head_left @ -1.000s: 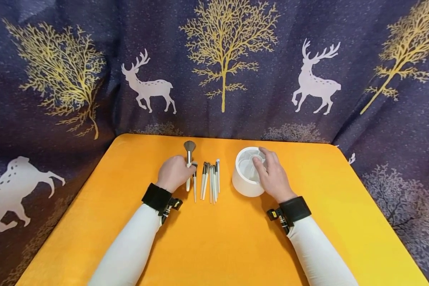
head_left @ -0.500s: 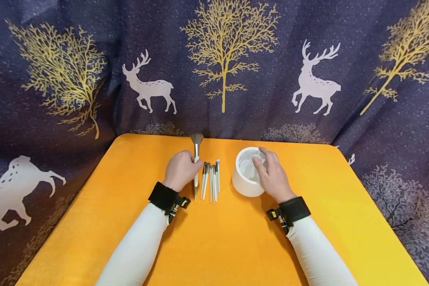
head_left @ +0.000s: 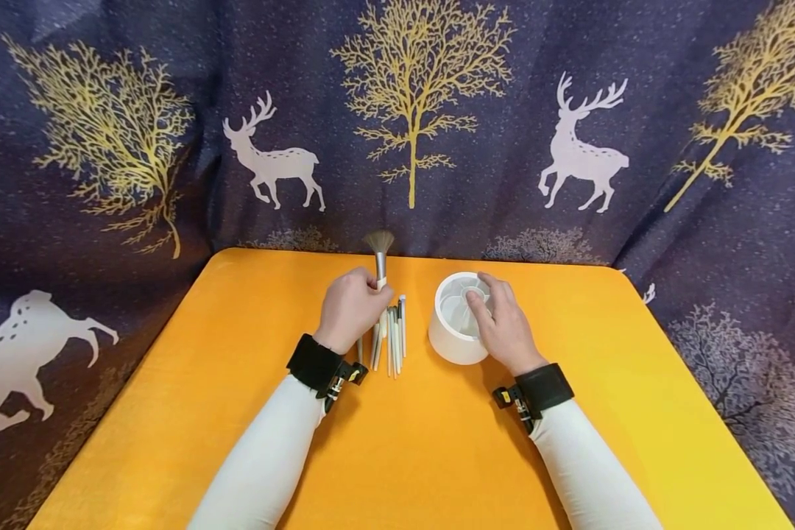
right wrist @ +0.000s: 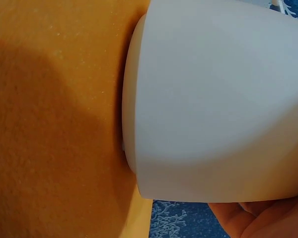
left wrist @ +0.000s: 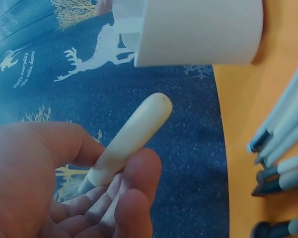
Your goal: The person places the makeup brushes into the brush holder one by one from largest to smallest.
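Observation:
Between thumb and fingers, my left hand (head_left: pixel 352 309) pinches a makeup brush (head_left: pixel 380 254), raised above the table with its wide, fluffy bristles pointing away from me. The left wrist view shows the blunt end of its pale handle (left wrist: pixel 134 131) aimed toward the container. To the right, a white round brush holder (head_left: pixel 453 347) stands upright, with clear dividers inside. My right hand (head_left: pixel 509 331) grips its right side, thumb over the rim. Several slimmer makeup brushes (head_left: pixel 397 346) lie side by side below and beside my left hand, which partly hides them.
The orange tabletop (head_left: pixel 424 456) stretches around the brushes and holder. A dark blue curtain (head_left: pixel 457 184) with deer and golden trees hangs behind its far edge.
My left hand has lifted the fluffy brush and carried it rightward over the other brushes, toward the holder. My right hand and the holder have stayed in place.

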The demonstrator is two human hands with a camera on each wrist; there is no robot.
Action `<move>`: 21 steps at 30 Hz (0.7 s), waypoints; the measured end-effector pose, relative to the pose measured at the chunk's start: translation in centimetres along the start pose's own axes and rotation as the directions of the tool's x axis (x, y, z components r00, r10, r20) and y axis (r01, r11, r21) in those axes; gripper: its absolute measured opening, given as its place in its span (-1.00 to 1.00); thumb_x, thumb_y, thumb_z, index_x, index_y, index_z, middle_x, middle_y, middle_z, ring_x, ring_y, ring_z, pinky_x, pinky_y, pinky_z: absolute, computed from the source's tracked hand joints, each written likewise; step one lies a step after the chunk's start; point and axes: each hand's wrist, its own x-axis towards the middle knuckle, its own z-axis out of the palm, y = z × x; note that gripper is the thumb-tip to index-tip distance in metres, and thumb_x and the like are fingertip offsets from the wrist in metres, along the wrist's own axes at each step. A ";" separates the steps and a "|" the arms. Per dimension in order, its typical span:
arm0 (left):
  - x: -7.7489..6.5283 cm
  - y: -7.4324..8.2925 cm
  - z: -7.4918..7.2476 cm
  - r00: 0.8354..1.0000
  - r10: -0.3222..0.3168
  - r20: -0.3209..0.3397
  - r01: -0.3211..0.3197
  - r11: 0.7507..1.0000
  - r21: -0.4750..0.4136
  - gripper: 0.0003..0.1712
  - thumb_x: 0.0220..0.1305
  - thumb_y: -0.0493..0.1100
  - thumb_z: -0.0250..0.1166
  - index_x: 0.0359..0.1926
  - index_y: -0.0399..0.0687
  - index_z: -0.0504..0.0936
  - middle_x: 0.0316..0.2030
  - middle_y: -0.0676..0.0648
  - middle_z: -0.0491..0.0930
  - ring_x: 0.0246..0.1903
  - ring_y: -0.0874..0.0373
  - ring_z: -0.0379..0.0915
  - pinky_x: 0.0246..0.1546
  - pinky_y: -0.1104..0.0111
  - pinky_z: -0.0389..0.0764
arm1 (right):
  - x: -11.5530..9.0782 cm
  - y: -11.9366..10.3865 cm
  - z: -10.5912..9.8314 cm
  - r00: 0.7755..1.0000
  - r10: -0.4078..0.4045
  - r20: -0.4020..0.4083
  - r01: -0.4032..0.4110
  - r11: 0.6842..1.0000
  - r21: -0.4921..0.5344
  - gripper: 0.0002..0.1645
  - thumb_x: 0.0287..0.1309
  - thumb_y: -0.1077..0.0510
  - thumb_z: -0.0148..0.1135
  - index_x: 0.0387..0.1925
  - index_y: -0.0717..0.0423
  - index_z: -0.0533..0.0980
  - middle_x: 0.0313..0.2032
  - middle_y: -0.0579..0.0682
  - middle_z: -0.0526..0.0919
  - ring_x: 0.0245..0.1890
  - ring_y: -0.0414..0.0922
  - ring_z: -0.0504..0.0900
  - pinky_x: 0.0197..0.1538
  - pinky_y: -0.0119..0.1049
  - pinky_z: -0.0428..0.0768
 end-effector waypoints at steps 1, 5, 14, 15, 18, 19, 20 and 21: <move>0.1 0.2 0.1 1.000 0.002 -0.006 -0.002 1.000 -0.008 -0.80 0.30 0.03 0.18 -0.37 0.05 0.50 -0.61 0.05 0.48 -0.71 0.16 0.35 -0.67 0.24 0.33 | 0.0 0.0 0.0 1.000 -0.003 0.001 0.003 1.000 -0.001 -0.24 0.44 -0.38 -0.19 0.44 -0.04 0.19 0.22 0.09 0.35 0.07 0.02 0.43 0.11 0.09 0.46; 0.2 1.0 0.3 1.000 0.004 -0.022 -0.005 0.999 -0.037 -0.80 0.29 0.05 0.18 -0.33 0.05 0.52 -0.63 0.06 0.48 -0.72 0.17 0.34 -0.68 0.24 0.33 | 0.0 -0.1 0.0 1.000 -0.011 0.000 0.011 1.000 -0.007 -0.25 0.45 -0.37 -0.19 0.44 -0.04 0.18 0.22 0.11 0.35 0.07 0.04 0.44 0.10 0.10 0.46; 0.6 2.5 1.3 0.999 0.027 -0.042 -0.030 0.997 -0.072 -0.82 0.28 0.03 0.16 -0.31 0.04 0.49 -0.59 0.09 0.50 -0.69 0.21 0.37 -0.63 0.27 0.37 | 0.0 -0.2 -0.1 0.999 -0.030 -0.012 0.030 1.000 -0.005 -0.26 0.45 -0.34 -0.17 0.44 -0.02 0.19 0.23 0.13 0.36 0.10 0.07 0.44 0.11 0.13 0.45; 0.7 2.7 1.4 0.999 0.028 -0.045 -0.031 0.996 -0.078 -0.82 0.28 0.03 0.16 -0.32 0.04 0.49 -0.59 0.09 0.50 -0.69 0.21 0.36 -0.63 0.27 0.38 | 0.0 -0.2 -0.1 0.999 -0.032 -0.013 0.032 0.999 -0.006 -0.26 0.46 -0.34 -0.17 0.44 -0.02 0.19 0.22 0.13 0.36 0.10 0.07 0.44 0.10 0.13 0.45; 0.7 3.0 1.7 0.999 0.029 -0.043 -0.033 0.994 -0.103 -0.83 0.28 0.03 0.17 -0.32 0.06 0.49 -0.60 0.11 0.51 -0.70 0.25 0.39 -0.63 0.28 0.40 | -0.1 -0.3 -0.2 0.999 -0.033 -0.014 0.033 0.999 -0.008 -0.27 0.46 -0.34 -0.17 0.44 -0.03 0.19 0.20 0.13 0.37 0.07 0.07 0.45 0.07 0.12 0.47; 0.8 3.1 1.8 0.999 0.033 -0.043 -0.038 0.993 -0.113 -0.83 0.28 0.03 0.18 -0.32 0.07 0.49 -0.61 0.12 0.51 -0.70 0.26 0.39 -0.64 0.28 0.40 | -0.1 -0.3 -0.2 0.999 -0.033 -0.015 0.033 0.999 -0.008 -0.27 0.46 -0.34 -0.17 0.44 -0.03 0.19 0.20 0.13 0.37 0.07 0.07 0.46 0.07 0.12 0.47; 0.8 3.2 1.9 0.998 0.038 -0.042 -0.043 0.991 -0.125 -0.83 0.28 0.02 0.18 -0.32 0.07 0.48 -0.61 0.13 0.51 -0.71 0.27 0.40 -0.64 0.27 0.40 | -0.1 -0.3 -0.2 0.999 -0.035 -0.014 0.034 0.999 -0.008 -0.27 0.46 -0.33 -0.17 0.44 -0.03 0.19 0.19 0.13 0.37 0.07 0.07 0.46 0.07 0.12 0.47; 0.8 3.3 2.1 0.998 0.043 -0.043 -0.049 0.990 -0.131 -0.83 0.28 0.03 0.18 -0.32 0.07 0.48 -0.61 0.13 0.51 -0.71 0.28 0.40 -0.64 0.27 0.39 | -0.1 -0.3 -0.2 0.999 -0.035 -0.014 0.035 0.999 -0.008 -0.27 0.46 -0.33 -0.17 0.44 -0.03 0.19 0.19 0.13 0.37 0.06 0.06 0.46 0.07 0.12 0.47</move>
